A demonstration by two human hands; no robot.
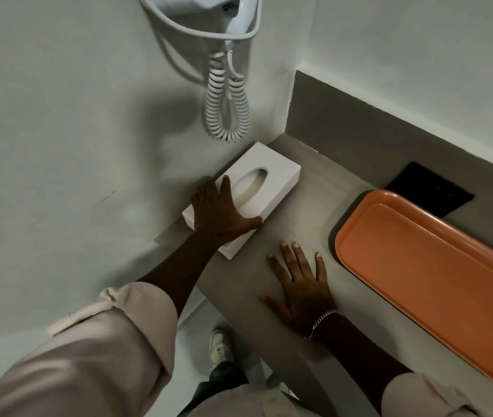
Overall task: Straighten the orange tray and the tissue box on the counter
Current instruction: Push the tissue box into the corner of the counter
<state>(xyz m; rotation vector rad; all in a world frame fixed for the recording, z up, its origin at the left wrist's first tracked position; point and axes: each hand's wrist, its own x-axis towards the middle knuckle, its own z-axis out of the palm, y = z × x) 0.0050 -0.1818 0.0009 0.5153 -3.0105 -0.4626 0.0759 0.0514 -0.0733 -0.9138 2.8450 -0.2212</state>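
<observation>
A white tissue box (269, 176) with an oval slot lies on the grey counter (305, 206), against the left wall near the corner. My left hand (219, 210) rests on the box's near end, fingers along the wall side and thumb across the top. My right hand (299, 284) lies flat on the counter with fingers spread, holding nothing, between the box and the tray. The orange tray (419, 266) sits empty at the right, running along the counter's front part and cut off by the frame's right edge.
A white wall-mounted hair dryer (224, 10) with a coiled cord (228, 106) hangs above the box. A black rectangular panel (428, 188) lies behind the tray near the grey backsplash (359, 121). My shoe (221, 344) stands on the floor below the counter edge.
</observation>
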